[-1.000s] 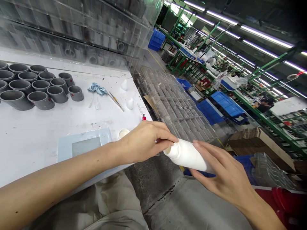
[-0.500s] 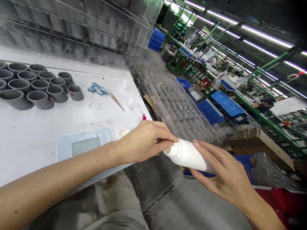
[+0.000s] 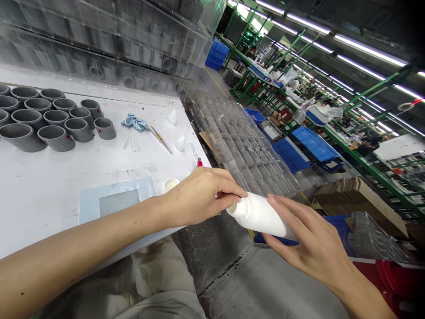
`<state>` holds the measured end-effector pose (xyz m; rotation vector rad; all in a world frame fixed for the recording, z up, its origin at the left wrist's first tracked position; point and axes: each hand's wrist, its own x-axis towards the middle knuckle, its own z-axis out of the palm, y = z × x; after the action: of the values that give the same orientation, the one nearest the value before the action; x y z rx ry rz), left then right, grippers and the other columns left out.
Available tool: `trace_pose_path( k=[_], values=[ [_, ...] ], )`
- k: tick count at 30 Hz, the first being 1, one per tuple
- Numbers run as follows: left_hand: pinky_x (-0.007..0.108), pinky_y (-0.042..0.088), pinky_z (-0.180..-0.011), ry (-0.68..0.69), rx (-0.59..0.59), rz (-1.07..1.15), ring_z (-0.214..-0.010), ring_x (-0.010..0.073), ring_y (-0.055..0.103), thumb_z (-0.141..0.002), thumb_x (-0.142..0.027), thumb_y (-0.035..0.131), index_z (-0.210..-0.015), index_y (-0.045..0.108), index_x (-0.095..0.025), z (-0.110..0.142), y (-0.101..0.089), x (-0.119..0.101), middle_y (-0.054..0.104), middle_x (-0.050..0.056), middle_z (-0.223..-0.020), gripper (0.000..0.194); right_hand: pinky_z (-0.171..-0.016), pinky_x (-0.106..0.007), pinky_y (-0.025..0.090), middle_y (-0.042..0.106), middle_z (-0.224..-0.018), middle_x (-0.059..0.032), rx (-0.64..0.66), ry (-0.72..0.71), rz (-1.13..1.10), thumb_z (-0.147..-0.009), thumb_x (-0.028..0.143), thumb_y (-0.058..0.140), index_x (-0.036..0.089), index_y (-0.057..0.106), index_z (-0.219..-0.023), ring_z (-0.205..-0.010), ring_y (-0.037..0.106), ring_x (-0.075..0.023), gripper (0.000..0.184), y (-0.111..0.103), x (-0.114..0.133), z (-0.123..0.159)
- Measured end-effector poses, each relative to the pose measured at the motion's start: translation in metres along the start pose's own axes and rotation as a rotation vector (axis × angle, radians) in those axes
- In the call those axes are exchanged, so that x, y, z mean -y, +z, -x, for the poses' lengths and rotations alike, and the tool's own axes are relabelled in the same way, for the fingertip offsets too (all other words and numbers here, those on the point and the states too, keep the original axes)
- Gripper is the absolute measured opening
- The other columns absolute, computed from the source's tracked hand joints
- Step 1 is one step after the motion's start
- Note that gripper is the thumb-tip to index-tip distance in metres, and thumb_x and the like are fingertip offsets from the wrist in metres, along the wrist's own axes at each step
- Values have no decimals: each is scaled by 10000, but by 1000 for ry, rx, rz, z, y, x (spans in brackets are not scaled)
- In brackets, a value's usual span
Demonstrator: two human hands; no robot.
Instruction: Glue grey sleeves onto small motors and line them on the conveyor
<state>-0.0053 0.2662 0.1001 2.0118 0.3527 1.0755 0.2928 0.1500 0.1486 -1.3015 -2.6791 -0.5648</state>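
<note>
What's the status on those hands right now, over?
Left hand at the neck end, right hand around the body of a white plastic bottle. Bottle held in the air, off the bench. Clear plastic tray just beyond it.

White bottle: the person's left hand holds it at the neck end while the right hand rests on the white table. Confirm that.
Wrong about the right hand: it is not on the white table. The head view shows it on the white bottle, beyond the table's edge, while the left hand holds the neck end.
</note>
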Motion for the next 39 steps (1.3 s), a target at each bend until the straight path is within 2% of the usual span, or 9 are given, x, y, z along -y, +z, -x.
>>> trace_pose_path(
  k=[11, 15, 19, 25, 29, 32, 34, 37, 39],
  values=[
    [267, 627, -863, -21, 9, -18, -964, 187, 810, -1009, -110, 704, -1113, 869, -187, 0, -1, 0, 855, 64, -1066, 210, -966, -501, 647, 684, -1450, -192, -28, 71, -75, -981, 267, 775, 237, 420, -1697, -1230, 734, -387, 800, 10, 3, 8],
    [255, 614, -836, -34, 7, -47, -933, 178, 801, -1014, -118, 699, -1115, 873, -171, 0, -3, 1, 855, 65, -1038, 208, -1015, -506, 647, 669, -1455, -185, -114, 279, -248, -948, 275, 818, 243, 475, -1651, -1249, 720, -369, 784, 31, 19, 25],
    [250, 612, -820, -54, 35, -61, -906, 170, 802, -1007, -128, 717, -1114, 875, -171, 1, -1, 5, 853, 67, -1043, 196, -1024, -584, 634, 701, -1401, -197, -272, 527, -347, -898, 349, 864, 211, 540, -1594, -1221, 725, -407, 780, 62, 43, 48],
    [286, 611, -922, -134, 156, -133, -1001, 195, 804, -974, -186, 776, -1183, 854, -205, -1, -5, 0, 846, 67, -1160, 224, -934, -488, 677, 745, -1356, -212, -495, 724, -597, -865, 335, 886, 179, 568, -1582, -1133, 787, -381, 800, 98, 75, 61],
    [304, 579, -956, -284, 276, -308, -1067, 219, 780, -960, -302, 801, -1267, 815, -242, -7, -38, -10, 820, 58, -1248, 314, -936, -463, 678, 733, -1386, -215, -588, 832, -733, -858, 338, 899, 183, 535, -1618, -1179, 777, -377, 856, 115, 88, 65],
    [357, 567, -933, -502, 390, -531, -1063, 268, 777, -974, -338, 730, -1220, 819, -250, -5, -74, -12, 824, 68, -1221, 276, -920, -433, 682, 733, -1393, -208, -606, 916, -820, -859, 343, 900, 184, 553, -1597, -1195, 771, -371, 831, 126, 94, 71],
    [415, 573, -893, -658, 441, -675, -1063, 340, 776, -929, -401, 754, -1293, 787, -202, -2, -91, -12, 812, 134, -1232, 416, -871, -392, 691, 749, -1376, -197, -595, 941, -851, -845, 335, 911, 191, 581, -1565, -1157, 788, -355, 806, 131, 97, 75],
    [481, 580, -878, -827, 513, -831, -1107, 434, 761, -831, -468, 839, -1402, 719, -138, 3, -93, -11, 768, 216, -1287, 670, -833, -363, 697, 762, -1365, -184, -592, 954, -884, -843, 335, 912, 205, 590, -1543, -1121, 804, -340, 782, 136, 101, 81],
    [490, 586, -888, -866, 568, -866, -1096, 412, 759, -818, -460, 867, -1407, 705, -143, 3, -80, -8, 753, 204, -1295, 688, -860, -375, 697, 756, -1379, -179, -596, 972, -898, -861, 351, 896, 215, 581, -1544, -1153, 795, -344, 765, 139, 104, 85]
  ],
)
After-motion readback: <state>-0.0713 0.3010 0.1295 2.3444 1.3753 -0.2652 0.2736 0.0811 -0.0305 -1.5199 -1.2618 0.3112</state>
